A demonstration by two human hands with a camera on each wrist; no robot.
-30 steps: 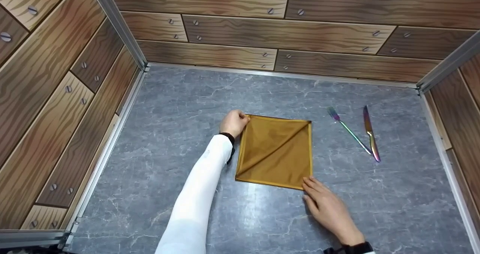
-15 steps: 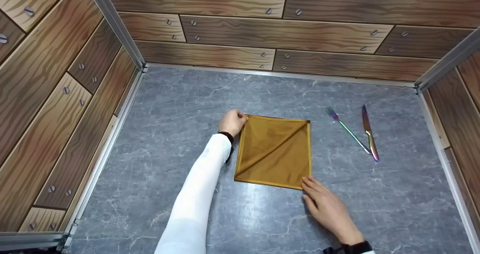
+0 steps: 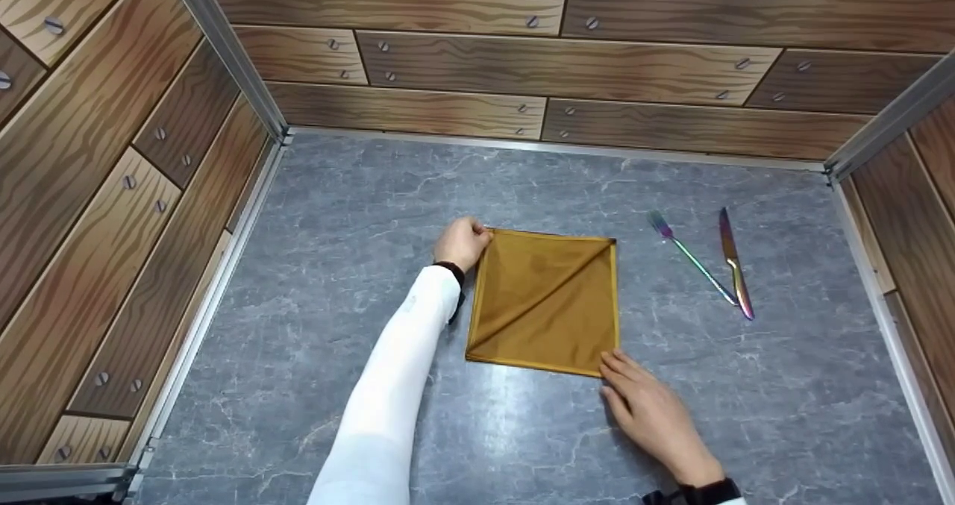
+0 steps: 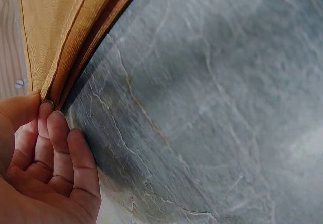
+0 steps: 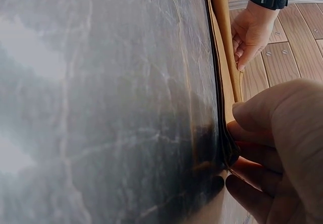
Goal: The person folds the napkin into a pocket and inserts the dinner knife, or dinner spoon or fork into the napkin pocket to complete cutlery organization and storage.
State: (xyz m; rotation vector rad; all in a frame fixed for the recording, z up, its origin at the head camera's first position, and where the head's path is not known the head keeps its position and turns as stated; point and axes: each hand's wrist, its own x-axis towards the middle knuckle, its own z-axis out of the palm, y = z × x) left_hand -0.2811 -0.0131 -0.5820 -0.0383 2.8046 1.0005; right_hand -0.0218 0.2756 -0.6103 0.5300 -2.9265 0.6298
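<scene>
A mustard-yellow cloth napkin, folded into a square with several layers at its edges, lies on the grey marbled table. A raised diagonal crease runs from its near left to far right corner. My left hand pinches the far left corner between thumb and fingers; in the left wrist view, the layered edges of the napkin gather into that pinch. With extended fingers, my right hand touches the near right corner. Its thumb lies apart from the cloth, nearer to me.
Right of the napkin lie an iridescent fork and a matching table knife, their handle ends close together. Wood-patterned walls with metal rails enclose the table on the left, back and right.
Both hands and the napkin hold their places. The whole head view has shifted slightly to the left.
</scene>
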